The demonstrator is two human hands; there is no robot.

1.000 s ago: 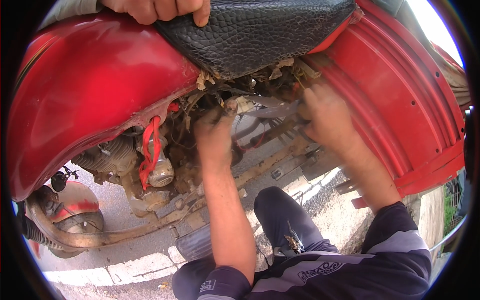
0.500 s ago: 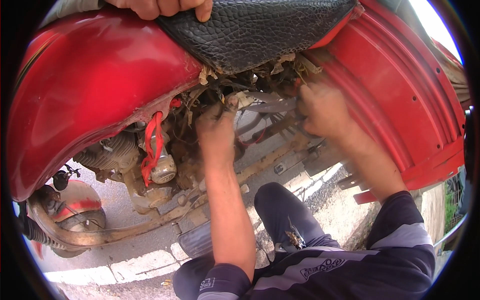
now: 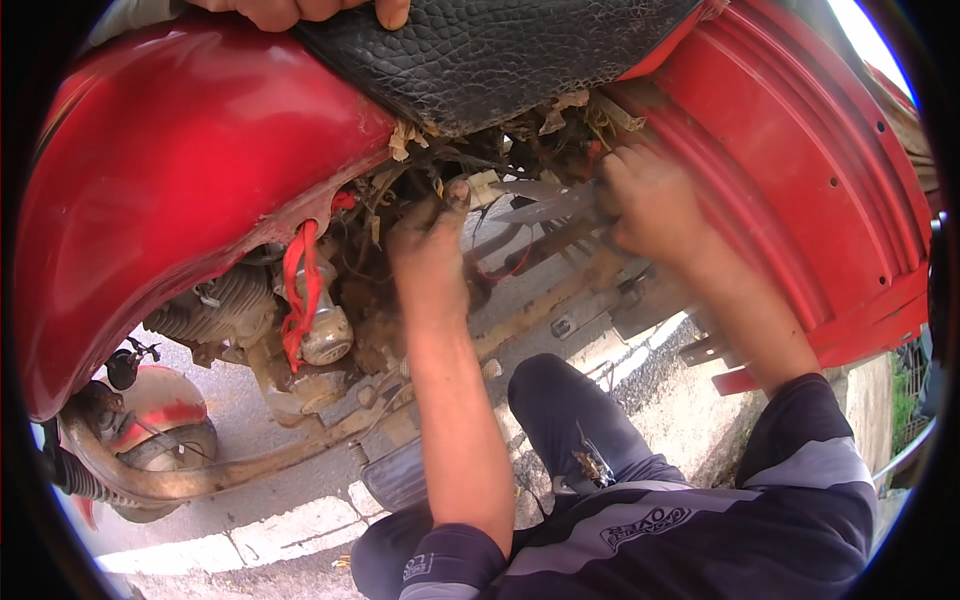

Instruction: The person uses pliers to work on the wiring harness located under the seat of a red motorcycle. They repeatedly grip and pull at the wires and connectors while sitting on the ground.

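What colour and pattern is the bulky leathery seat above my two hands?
The bulky leathery seat is black with pebbled grain, clearest in the head view.

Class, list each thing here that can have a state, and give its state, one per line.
Left hand: curled, thumb raised
Right hand: curled, blurred
Grey strip: reaching the right hand
Wiring: exposed, tangled
Red strap: hanging, crumpled
Black seat: dusty at its lower edge
Other person's hand: resting against the seat
Engine: uncovered, grimy
Frame tube: brown with dirt or rust
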